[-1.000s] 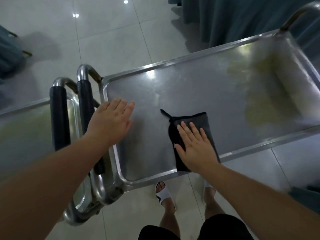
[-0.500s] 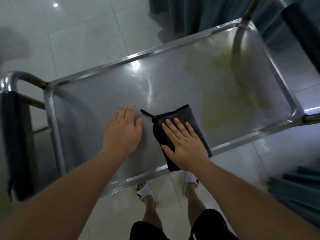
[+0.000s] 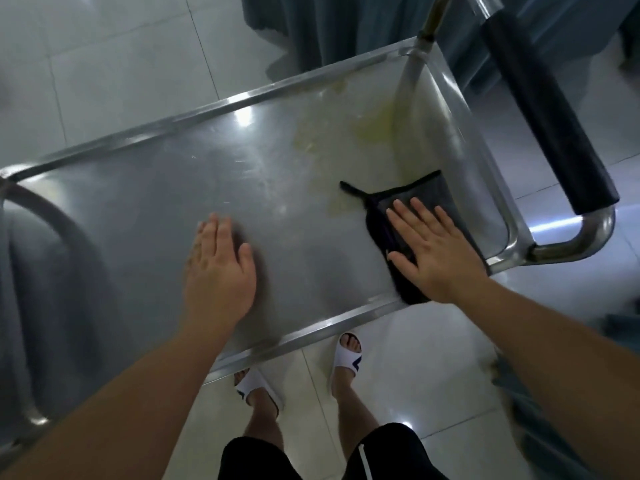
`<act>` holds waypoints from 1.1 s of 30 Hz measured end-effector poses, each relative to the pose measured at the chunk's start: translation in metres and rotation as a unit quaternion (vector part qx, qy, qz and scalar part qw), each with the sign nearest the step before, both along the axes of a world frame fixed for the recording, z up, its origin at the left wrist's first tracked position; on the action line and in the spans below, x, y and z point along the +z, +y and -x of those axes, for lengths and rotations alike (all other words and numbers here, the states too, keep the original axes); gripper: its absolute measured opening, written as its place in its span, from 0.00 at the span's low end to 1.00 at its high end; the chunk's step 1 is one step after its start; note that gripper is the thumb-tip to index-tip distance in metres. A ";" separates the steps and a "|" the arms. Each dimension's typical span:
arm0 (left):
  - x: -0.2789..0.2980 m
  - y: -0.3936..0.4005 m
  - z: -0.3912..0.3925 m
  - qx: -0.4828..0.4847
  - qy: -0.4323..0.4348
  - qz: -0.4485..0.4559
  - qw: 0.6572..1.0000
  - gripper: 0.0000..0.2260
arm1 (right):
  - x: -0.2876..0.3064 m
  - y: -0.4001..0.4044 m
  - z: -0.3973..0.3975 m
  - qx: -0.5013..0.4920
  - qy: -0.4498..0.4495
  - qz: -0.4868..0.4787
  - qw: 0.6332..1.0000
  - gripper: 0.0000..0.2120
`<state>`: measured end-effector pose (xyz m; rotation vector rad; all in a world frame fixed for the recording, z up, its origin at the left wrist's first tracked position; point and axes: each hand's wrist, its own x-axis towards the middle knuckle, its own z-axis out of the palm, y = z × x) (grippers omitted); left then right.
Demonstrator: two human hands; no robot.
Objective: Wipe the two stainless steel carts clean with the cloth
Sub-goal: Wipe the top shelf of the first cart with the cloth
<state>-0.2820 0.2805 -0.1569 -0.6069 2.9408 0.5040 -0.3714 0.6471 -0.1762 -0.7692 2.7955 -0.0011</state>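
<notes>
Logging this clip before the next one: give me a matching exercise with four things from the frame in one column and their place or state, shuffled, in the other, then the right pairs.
Things:
1. cloth
2. left hand
3. yellowish stain
4. handle grip

Places or states:
A. flat on the bare steel of the cart top, holding nothing
B. dark padding on the bar at the cart's right end
C. smeared over the far right part of the tray
D. pressed under the flat right hand, near the front right corner

Pairs: 1-D, 2-A, 3-C, 4-B
</notes>
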 end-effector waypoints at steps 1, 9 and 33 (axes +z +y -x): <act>-0.002 0.002 0.001 0.006 0.001 0.005 1.000 0.29 | 0.001 0.014 0.007 -0.003 0.000 -0.007 1.000 0.34; -0.021 -0.005 0.007 0.075 0.003 0.035 0.997 0.27 | 0.005 0.055 0.037 -0.222 0.012 -0.009 0.975 0.34; -0.050 -0.011 0.002 0.097 0.052 0.062 0.992 0.30 | -0.005 -0.116 0.088 0.076 0.013 0.056 0.995 0.34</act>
